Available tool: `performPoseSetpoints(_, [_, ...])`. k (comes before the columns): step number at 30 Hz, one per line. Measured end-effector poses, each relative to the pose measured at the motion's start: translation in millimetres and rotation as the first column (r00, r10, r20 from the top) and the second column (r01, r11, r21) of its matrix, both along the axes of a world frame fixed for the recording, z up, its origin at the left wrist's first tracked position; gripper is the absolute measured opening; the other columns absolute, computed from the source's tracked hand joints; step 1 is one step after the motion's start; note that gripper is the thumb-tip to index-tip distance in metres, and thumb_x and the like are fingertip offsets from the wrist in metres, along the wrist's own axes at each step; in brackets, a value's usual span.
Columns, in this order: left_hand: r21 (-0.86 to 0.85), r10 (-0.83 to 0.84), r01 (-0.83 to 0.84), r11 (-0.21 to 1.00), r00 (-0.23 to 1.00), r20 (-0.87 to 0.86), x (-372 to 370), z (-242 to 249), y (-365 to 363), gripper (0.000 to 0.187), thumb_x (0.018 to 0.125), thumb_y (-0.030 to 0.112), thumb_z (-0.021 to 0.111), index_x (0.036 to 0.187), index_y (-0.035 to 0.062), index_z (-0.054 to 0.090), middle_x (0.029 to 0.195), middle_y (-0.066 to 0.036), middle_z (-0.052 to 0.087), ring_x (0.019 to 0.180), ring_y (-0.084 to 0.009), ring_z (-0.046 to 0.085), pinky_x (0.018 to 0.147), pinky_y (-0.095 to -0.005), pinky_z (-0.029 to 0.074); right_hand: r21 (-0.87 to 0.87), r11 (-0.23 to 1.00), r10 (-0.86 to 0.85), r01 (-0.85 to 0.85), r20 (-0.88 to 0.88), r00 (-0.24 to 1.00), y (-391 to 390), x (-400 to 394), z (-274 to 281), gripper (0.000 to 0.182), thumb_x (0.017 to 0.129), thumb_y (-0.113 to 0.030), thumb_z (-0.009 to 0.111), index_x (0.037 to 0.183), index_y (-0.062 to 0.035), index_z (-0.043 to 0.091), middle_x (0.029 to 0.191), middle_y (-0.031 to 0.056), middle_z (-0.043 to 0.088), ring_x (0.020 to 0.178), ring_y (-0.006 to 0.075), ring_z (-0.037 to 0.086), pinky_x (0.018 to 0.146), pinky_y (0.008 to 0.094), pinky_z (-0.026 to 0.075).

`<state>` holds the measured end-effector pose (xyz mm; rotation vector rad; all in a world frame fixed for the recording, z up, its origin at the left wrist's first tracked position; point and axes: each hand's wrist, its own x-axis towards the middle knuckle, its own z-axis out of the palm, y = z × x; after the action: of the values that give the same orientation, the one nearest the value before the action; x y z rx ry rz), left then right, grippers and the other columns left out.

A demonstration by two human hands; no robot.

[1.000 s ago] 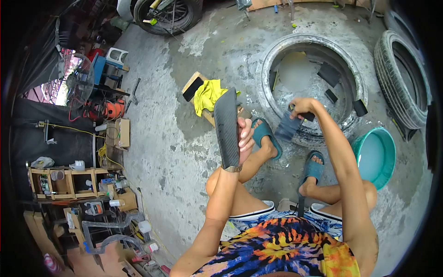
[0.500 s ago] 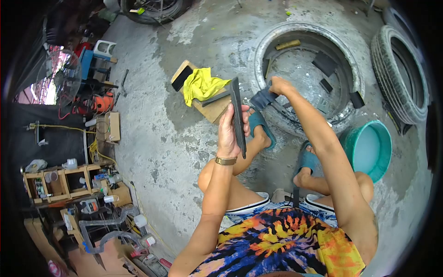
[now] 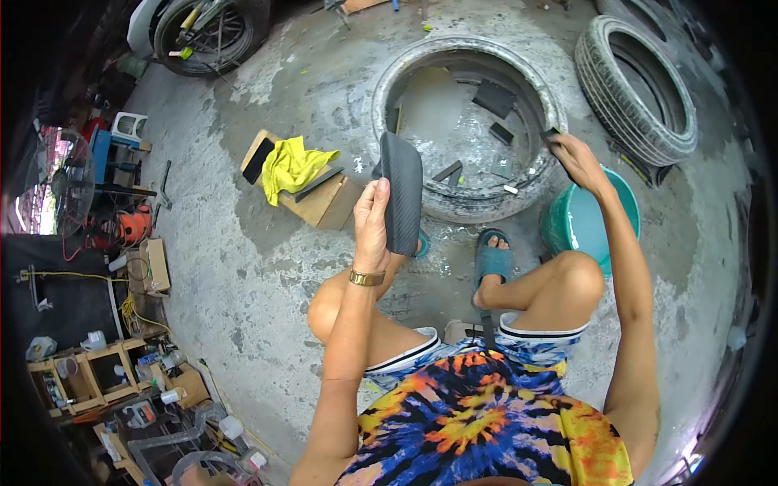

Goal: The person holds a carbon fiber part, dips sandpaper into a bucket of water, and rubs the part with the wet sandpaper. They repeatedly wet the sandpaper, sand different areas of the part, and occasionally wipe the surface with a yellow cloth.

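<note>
In the head view, my left hand (image 3: 372,219), with a gold watch at the wrist, grips a long black panel (image 3: 403,198) with a carbon-fibre weave. The panel stands upright, its broad textured face showing. Out to the right, my right hand (image 3: 577,164) has its fingers closed on a small black piece (image 3: 551,136) at the rim of a cut tire basin (image 3: 486,209). What the piece is made of is hard to make out. Inside the basin lie a dark square pad (image 3: 493,98), a small black block (image 3: 501,133) and other small pieces in shallow water.
A teal bucket (image 3: 556,223) of cloudy water stands beside the basin. A yellow cloth (image 3: 297,168) lies on a wooden block (image 3: 328,206) at left. Tires (image 3: 596,81) stand at the right, and shelving (image 3: 89,377) with bottles and tools is at lower left.
My right hand has moved from the basin's left side to its right rim; the dark cloth-like thing it held is no longer in it. My left hand has turned the panel's broad face into view.
</note>
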<state>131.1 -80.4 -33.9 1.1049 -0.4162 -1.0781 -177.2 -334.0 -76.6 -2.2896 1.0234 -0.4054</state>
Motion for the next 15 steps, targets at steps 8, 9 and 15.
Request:
performPoseSetpoints(8, [0.11,-0.095,0.088,0.99,0.994,0.059,-34,-7,-16,0.021,0.096,0.026,0.056,0.094,0.0051,0.06,0.08,0.004,0.057,0.069,-0.0016,0.05,0.06,-0.0176,0.042,0.313,0.904,-0.189,0.29,-0.316,0.93,34,-153,-214,0.032,0.072,-0.009,0.065,0.101,0.0031,0.064,0.092,0.0227,0.066,0.084,0.0315,0.064,0.076,0.0381,0.049])
performPoseSetpoints(9, [0.12,-0.101,0.087,0.989,0.988,0.113,-36,-10,-19,0.021,0.095,0.025,0.057,0.093,0.0051,0.06,0.08,0.005,0.056,0.07,-0.0012,0.048,0.062,-0.0174,0.041,0.47,0.806,-0.229,0.36,-0.313,0.922,38,-149,-219,0.031,0.07,-0.009,0.067,0.098,0.0037,0.064,0.09,0.0233,0.066,0.082,0.0311,0.064,0.076,0.0379,0.049])
performPoseSetpoints(15, [0.197,-0.171,0.118,0.973,0.945,0.28,-48,-19,-44,0.022,0.095,0.026,0.057,0.091,0.005,0.059,0.08,0.007,0.051,0.073,-0.0011,0.043,0.064,-0.0178,0.037,0.55,0.656,-0.273,0.517,-0.465,0.842,42,-167,-289,0.026,0.073,-0.009,0.061,0.094,0.0064,0.065,0.088,0.0271,0.065,0.078,0.0322,0.064,0.074,0.0412,0.049])
